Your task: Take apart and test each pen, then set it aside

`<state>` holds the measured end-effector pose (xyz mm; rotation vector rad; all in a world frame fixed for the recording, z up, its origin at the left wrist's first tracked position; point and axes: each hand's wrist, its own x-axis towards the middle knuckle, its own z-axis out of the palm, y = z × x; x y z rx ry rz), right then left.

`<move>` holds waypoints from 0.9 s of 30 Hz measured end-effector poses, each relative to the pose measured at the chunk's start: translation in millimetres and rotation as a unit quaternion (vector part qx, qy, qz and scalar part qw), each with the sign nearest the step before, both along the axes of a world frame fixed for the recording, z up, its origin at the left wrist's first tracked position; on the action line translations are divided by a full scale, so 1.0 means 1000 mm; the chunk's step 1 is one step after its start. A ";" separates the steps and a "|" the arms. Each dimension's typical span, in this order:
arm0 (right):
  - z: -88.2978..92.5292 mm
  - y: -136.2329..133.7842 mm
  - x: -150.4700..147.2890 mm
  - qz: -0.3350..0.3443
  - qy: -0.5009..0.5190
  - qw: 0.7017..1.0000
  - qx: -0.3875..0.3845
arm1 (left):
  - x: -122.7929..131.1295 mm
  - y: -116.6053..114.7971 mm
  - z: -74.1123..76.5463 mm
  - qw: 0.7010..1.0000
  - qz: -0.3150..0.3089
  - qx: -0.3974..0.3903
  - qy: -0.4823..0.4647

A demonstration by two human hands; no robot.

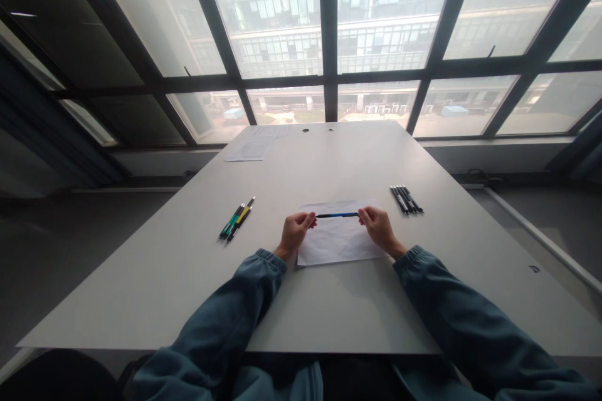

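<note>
A blue and black pen (337, 215) is stretched level between my two hands, above a sheet of white paper (338, 247). My left hand (296, 229) pinches its left end. At the other end, my right hand (377, 226) has its fingers closed on the tip. To the left lies a small group of pens with green and yellow barrels (236, 220). Several black pens (406, 200) rest side by side to the right of the paper.
The white table (179, 294) reaches toward the large windows. Another sheet of paper (247, 149) lies at its far left corner, near two small holes in the tabletop. A small dark mark (533, 269) shows near the right edge.
</note>
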<state>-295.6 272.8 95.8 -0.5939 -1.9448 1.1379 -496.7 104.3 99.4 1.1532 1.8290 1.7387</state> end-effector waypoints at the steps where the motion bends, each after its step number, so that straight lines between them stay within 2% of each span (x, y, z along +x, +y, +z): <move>1: 0.000 0.000 0.000 -0.001 0.001 1.000 0.000 | 0.000 0.000 0.000 1.000 0.000 0.000 0.000; 27: 0.000 0.000 0.000 -0.001 -0.002 1.000 -0.003 | 0.003 -0.001 0.005 1.000 -0.008 0.001 0.009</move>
